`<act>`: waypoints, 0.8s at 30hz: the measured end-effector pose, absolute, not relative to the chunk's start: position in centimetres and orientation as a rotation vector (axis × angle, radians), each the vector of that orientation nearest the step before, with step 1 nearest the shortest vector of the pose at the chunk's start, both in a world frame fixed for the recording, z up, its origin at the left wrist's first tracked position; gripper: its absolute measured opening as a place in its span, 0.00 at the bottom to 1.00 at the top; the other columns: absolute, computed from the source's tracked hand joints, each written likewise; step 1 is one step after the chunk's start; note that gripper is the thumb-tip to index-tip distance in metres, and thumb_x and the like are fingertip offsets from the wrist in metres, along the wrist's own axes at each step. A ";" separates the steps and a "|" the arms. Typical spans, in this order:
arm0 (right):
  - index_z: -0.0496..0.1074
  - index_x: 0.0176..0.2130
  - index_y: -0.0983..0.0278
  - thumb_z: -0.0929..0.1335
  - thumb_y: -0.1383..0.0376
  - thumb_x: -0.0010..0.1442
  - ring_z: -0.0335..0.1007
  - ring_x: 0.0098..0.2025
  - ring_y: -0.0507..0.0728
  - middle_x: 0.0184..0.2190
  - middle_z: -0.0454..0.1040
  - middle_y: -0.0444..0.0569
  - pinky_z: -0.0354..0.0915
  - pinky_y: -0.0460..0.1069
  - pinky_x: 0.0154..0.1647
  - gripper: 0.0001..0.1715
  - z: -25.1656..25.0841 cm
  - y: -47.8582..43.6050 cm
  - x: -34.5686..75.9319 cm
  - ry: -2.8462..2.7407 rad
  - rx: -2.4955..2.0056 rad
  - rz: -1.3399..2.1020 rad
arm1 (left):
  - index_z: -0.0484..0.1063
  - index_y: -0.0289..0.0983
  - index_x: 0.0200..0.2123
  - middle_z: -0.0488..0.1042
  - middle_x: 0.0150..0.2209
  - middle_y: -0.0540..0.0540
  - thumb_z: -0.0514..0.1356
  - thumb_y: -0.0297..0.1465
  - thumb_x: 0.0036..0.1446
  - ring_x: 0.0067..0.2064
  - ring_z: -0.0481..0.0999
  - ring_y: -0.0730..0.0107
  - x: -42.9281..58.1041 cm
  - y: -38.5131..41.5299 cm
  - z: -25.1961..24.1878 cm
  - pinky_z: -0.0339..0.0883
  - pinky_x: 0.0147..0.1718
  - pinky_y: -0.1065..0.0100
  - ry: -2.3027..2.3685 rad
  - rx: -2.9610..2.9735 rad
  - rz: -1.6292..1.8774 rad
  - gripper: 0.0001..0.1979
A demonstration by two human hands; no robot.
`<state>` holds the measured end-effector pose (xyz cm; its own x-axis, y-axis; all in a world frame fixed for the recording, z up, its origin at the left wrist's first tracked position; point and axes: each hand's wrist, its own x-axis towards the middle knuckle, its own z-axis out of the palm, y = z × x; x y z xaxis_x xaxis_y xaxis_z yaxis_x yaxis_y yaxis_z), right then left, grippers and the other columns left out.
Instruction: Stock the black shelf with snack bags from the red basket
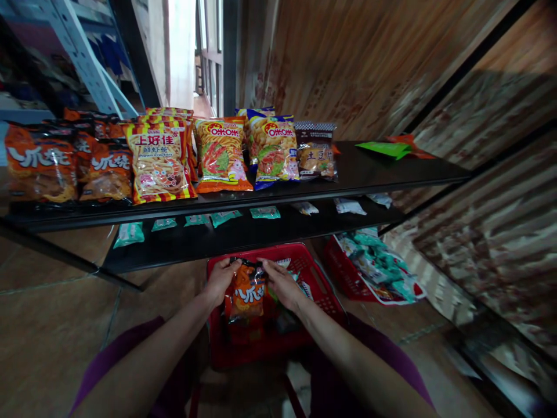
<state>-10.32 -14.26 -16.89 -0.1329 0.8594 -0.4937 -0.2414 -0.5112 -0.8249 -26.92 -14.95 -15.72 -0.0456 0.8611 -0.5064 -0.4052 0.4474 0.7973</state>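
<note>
Both of my hands hold one orange-and-black snack bag by its top corners, upright over a red plastic basket. My left hand pinches the left top corner. At the right top corner, my right hand is closed on the bag's edge. Several other packets lie inside the basket, partly hidden by the bag and my right hand. Similar orange-and-black bags stand at the left end of the upper black shelf.
Along the upper shelf stand prawn cracker bags, orange noodle-snack bags, blue ones and a brown bag. Green and orange packets lie flat at right. Small teal packets line the lower shelf. A second red basket holds several packets.
</note>
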 end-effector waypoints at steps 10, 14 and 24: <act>0.74 0.20 0.65 0.79 0.54 0.34 0.64 0.22 0.48 0.19 0.74 0.41 0.59 0.44 0.27 0.20 -15.7 -12.3 -10.0 -0.821 -1.293 1.688 | 0.72 0.35 0.29 0.78 0.27 0.45 0.70 0.46 0.36 0.29 0.76 0.65 -26.6 -15.0 -15.4 0.68 0.32 0.65 1.167 0.594 1.083 0.23; 0.74 0.21 0.65 0.80 0.57 0.33 0.68 0.23 0.50 0.21 0.76 0.43 0.62 0.46 0.29 0.19 -15.3 -12.2 -10.3 -0.669 -1.299 1.699 | 0.73 0.34 0.31 0.79 0.30 0.45 0.70 0.45 0.37 0.32 0.76 0.64 -27.0 -15.5 -15.5 0.68 0.35 0.65 1.097 0.643 1.059 0.22; 0.73 0.21 0.65 0.80 0.59 0.32 0.71 0.24 0.54 0.21 0.77 0.46 0.67 0.51 0.31 0.19 -16.3 -10.9 -9.7 -0.538 -1.285 1.656 | 0.74 0.36 0.43 0.78 0.43 0.42 0.67 0.45 0.45 0.42 0.77 0.63 -27.2 -16.6 -15.9 0.66 0.41 0.66 1.101 0.540 0.823 0.24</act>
<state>-9.65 -10.93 -16.25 -0.0096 0.8644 -0.5027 -0.4043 -0.4631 -0.7887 -27.17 -16.60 -15.91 0.2150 0.8017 -0.5577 -0.3079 0.5976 0.7403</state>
